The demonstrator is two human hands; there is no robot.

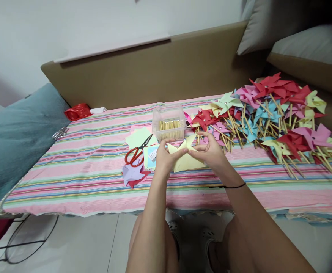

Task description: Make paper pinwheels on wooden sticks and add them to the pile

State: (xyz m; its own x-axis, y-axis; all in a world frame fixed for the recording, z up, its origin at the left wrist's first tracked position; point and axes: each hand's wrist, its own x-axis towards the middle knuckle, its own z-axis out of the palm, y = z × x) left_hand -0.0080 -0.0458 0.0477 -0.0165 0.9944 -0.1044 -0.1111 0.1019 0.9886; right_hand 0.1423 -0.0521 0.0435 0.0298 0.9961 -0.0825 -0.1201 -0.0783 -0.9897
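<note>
Both of my hands hold one pale yellow paper pinwheel sheet (186, 158) above the striped cloth. My left hand (166, 153) pinches its left corner with the thumb on top. My right hand (210, 148) grips folded corners near the sheet's middle, fingers curled. A clear plastic box of wooden sticks (169, 124) stands just behind my hands. Red-handled scissors (136, 153) lie left of my left hand on loose coloured paper sheets (139, 137).
A large heap of finished pinwheels on sticks (274, 113) covers the right side of the striped cloth (92, 167). Cut purple and red paper shapes (133, 174) lie near the scissors. A teal blanket (14, 136) is at left, a red bag (77, 111) behind it.
</note>
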